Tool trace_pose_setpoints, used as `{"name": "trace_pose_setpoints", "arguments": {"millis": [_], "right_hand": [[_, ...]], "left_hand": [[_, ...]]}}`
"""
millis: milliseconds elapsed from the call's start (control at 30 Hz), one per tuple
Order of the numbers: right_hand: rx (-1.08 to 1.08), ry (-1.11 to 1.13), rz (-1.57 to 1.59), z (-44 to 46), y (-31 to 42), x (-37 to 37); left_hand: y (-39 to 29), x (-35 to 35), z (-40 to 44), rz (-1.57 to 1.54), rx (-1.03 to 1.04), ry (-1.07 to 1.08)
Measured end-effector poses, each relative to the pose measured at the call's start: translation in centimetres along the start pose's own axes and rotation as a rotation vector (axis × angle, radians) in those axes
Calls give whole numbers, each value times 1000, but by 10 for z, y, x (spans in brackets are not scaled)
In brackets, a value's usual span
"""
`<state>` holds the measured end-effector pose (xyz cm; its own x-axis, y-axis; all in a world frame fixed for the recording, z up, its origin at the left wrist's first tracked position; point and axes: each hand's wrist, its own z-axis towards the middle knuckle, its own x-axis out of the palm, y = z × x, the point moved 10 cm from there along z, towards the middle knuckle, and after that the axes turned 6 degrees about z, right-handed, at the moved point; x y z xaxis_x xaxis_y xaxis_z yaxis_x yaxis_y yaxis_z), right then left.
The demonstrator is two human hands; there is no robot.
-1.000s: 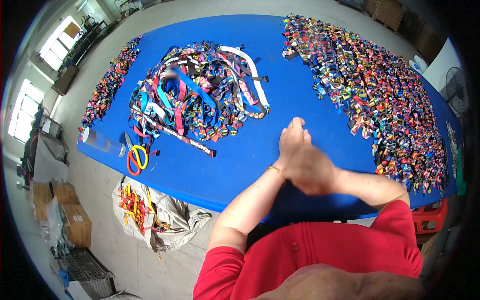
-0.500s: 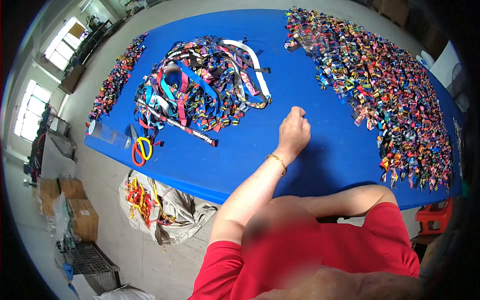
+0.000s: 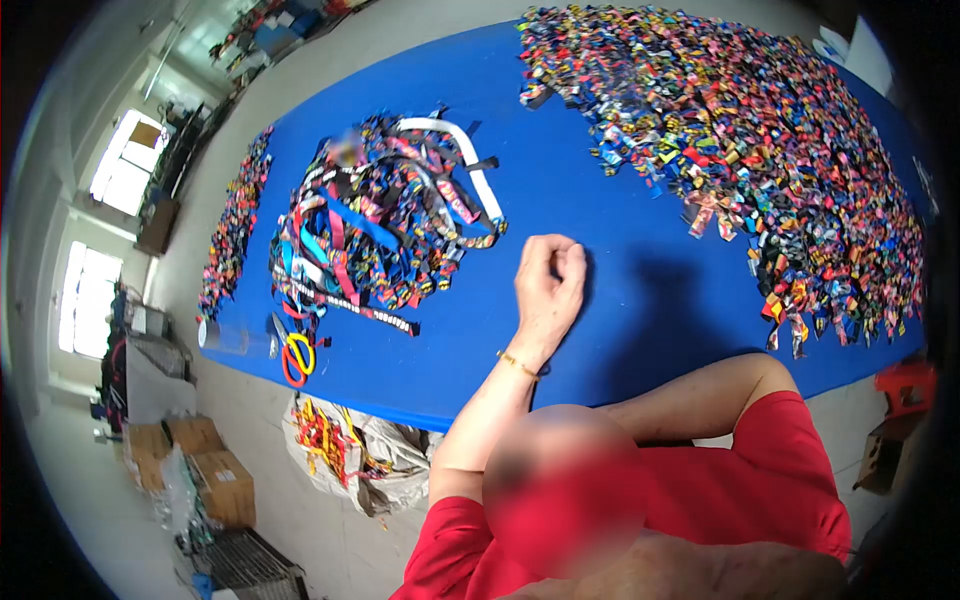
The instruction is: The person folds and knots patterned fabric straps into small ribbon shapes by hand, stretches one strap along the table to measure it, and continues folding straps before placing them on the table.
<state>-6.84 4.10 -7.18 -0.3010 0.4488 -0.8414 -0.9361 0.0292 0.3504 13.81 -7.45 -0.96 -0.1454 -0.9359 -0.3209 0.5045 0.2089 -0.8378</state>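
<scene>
My left hand [image 3: 550,285] rests on the blue table with its fingers loosely curled in, and nothing shows in them. A thin bracelet [image 3: 522,365] circles that wrist. Ahead and to the left of the hand, not touching it, lies a tangled heap of printed straps [image 3: 400,240], with a white strap [image 3: 480,190] along its right side. My right arm [image 3: 690,405] is folded across my body at the table edge; its hand is hidden behind a blurred patch. Scissors with red and yellow handles [image 3: 297,360] lie at the near left edge.
A broad spread of short colourful strap pieces [image 3: 760,160] covers the right side; a narrower row [image 3: 237,230] lines the far left edge. Near the scissors lies a clear container [image 3: 238,340]. Below the table are a sack of scraps [image 3: 390,450], cartons [image 3: 222,485] and a red stool [image 3: 905,388].
The whole view has shifted and tilted. My left hand has turned, and its curled fingers show more from the side. The heap and the scissors look undisturbed.
</scene>
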Motion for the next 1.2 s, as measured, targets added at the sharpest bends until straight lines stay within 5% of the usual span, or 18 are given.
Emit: {"name": "trace_pose_setpoints", "arguments": {"millis": [233,333,467,600,700,767,900,1033,1200], "right_hand": [[-9,-65,-24,-4,1,1],[-2,-2,-61,0,0,16],[13,155,-35,3,1,16],[129,126,295,2,-13,32],[259,44,631,-4,-53,147],[211,43,525,-6,-63,201],[256,-59,864,-9,-54,139],[49,-343,526,-13,-41,102],[120,-363,627,-18,-45,84]], "left_hand": [[-175,-95,-14,-102,692,-230],[-247,-144,-62,-272,1070,-571],[-252,-195,-141,-653,1336,-737],[-228,-187,-177,-686,1444,-899],[-214,-185,-185,-665,1462,-955],[-207,-186,-185,-657,1462,-978],[-193,-187,-182,-657,1452,-1015],[-183,-190,-180,-637,1465,-1046],[-175,-192,-180,-638,1492,-1098]]}}
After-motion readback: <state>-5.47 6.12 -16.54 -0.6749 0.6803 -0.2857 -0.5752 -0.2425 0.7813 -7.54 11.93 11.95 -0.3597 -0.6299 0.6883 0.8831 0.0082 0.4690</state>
